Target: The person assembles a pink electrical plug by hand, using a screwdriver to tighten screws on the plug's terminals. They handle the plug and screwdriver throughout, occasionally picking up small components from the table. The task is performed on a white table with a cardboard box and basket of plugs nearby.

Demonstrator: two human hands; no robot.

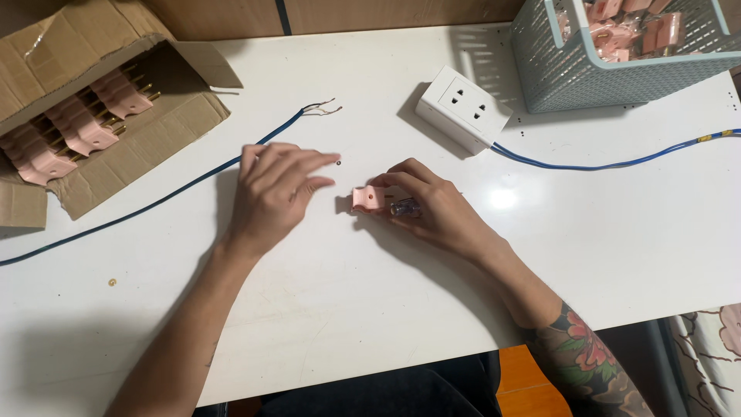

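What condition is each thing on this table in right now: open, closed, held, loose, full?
Left hand: open, fingers spread, holding nothing.
Right hand: gripping the pink plug and a clear-handled tool.
Pink plug: held against the table.
Blue cable: loose, end stripped to bare wires.
White socket box: nothing plugged in.
Cardboard box: open, holding pink plugs.
Basket: holding pink plugs.

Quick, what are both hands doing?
Left hand: open, holding nothing, fingertips by a tiny screw.
Right hand: holding a pink plug.

White table bearing: cardboard box far left; blue cable left of centre; white socket block and mesh basket far right; pink plug at centre.
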